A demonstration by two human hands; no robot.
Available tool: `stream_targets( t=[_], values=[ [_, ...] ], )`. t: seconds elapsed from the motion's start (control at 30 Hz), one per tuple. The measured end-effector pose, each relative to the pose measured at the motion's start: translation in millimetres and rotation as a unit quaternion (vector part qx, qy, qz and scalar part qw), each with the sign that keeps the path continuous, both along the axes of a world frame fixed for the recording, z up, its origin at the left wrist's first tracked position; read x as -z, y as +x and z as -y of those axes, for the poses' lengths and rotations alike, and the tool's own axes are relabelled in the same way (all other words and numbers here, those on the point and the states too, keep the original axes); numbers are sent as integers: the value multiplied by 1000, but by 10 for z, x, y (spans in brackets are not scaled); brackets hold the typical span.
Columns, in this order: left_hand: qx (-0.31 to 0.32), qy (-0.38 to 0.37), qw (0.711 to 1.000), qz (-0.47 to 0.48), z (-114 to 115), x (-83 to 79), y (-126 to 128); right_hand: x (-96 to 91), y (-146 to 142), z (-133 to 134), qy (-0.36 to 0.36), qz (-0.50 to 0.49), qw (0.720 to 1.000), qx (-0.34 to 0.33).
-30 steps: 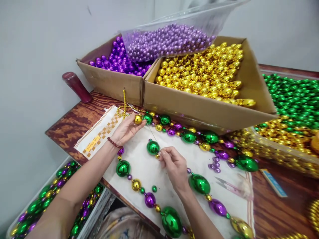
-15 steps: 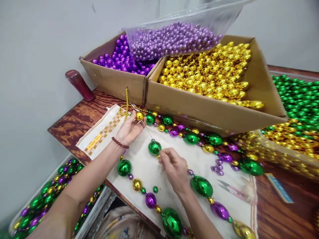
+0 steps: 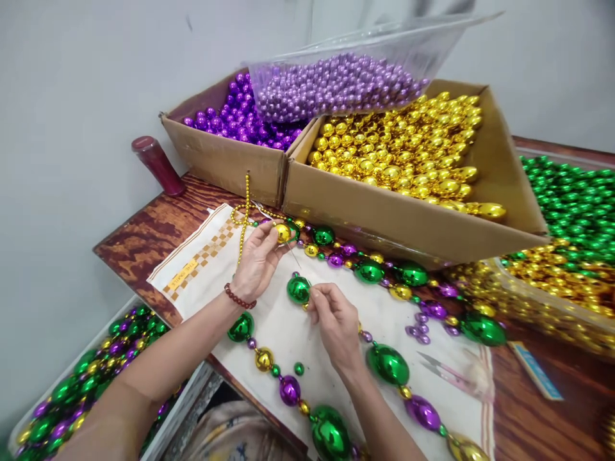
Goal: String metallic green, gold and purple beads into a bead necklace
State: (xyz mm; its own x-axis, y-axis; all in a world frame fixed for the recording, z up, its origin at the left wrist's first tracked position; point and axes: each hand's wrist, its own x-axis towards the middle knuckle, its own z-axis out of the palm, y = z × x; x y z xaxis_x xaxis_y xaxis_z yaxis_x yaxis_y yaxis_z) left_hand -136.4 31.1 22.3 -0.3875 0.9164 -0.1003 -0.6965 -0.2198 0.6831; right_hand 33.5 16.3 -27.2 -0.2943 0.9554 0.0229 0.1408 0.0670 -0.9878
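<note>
My left hand [image 3: 262, 259] grips a round gold bead [image 3: 282, 233] between thumb and fingers, above the white cloth [image 3: 192, 272]. A thin thread or needle [image 3: 294, 256] slants down from that bead toward a large green bead [image 3: 298, 290]. My right hand [image 3: 335, 320] is closed in a pinch beside the green bead, on its bead string; the fingertips hide the exact spot. Small beads sit at both ends of the green bead. A finished-looking bead strand [image 3: 289, 389] of green, gold and purple curves below the hands. One small green bead [image 3: 299, 369] lies loose.
Cardboard boxes hold purple beads [image 3: 230, 121] and gold beads [image 3: 384, 157], with a plastic bag [image 3: 336, 89] of lilac beads on top. Scissors [image 3: 446, 371], loose lilac beads [image 3: 419, 330] and a blue packet [image 3: 535, 370] lie right. A red bottle [image 3: 158, 166] stands left.
My left hand has moved slightly right and down with the gold bead, closer to the green bead. The line between the beads looks shorter. My right hand stays nearly in place.
</note>
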Motion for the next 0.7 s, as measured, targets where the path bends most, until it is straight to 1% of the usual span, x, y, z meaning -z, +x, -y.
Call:
stream_targets(
  t=[0.1,0.2,0.27,0.37,0.5,0.6,0.7],
  values=[
    [-8,18,999,-28,23,7,-25,14,12,-31,1,0,1000,-15],
    [5,19,999,-47,45,21,-65,5,16,-34,-4,-2,1000,-25],
    [14,16,998,-52,62,34,-75,-12,5,-26,-13,-11,1000,-22],
    [11,17,998,-57,87,38,-73,-30,-11,-20,-22,-20,999,-24],
    [14,12,999,-50,123,2,-67,-11,12,-34,-26,-22,998,-45],
    [35,0,999,-34,155,-9,-23,11,22,-48,-31,-34,998,-53],
    [72,-5,997,-34,175,34,59,1,-24,-64,-34,-52,997,-50]
  ],
)
